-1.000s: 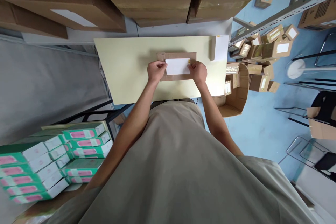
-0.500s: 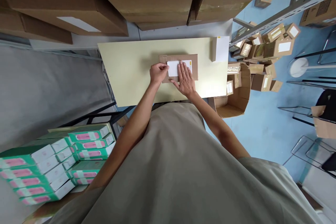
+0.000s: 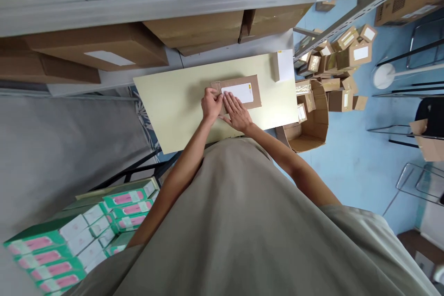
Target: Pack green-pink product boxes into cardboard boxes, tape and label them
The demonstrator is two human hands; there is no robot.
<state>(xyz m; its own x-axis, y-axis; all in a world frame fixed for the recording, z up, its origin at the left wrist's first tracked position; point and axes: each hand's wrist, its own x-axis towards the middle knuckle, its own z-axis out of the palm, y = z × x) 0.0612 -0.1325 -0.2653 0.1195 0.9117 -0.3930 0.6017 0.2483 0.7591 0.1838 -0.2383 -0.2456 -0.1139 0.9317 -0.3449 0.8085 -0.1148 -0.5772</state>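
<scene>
"Grey surface (image 3: 79, 134) at the left of the frame, floor or wall I can't tell, and a stack of green boxes (image 3: 52, 257) at lower left. What comes next, going right?"

"A pale table (image 3: 173, 120), slanting slightly across the middle. On it lies a brown carton (image 3: 256, 92) with a white label (image 3: 244, 94) on its top face."

"And the hands?"

"Left hand (image 3: 211, 105) first: fingers bunched at the label's left end. Whether they pinch its edge or only press there, I can't tell. Then the right hand (image 3: 238, 114), laid flat, fingers straight over the label's left part, grasping nothing."

"What could go wrong?"

"If the label's underside is sticky, I'd fear a crease at that left end, from uneven pressure by two hands so close together. A sideways push from the right palm could skew the label, or slide the carton."

"Which way do they point?"

"Both long axes run left to right, nearly parallel, right ends tipped a little toward the top of the frame. A yellow mark (image 3: 249, 86) sits at the label's upper right corner."

"Farther right?"

"A white block (image 3: 285, 65), box or stack, near the table's upper right corner; then an open carton (image 3: 321, 111) beyond the table's edge, and parcels (image 3: 359, 53) heaped on blue floor (image 3: 350, 148)."
</scene>
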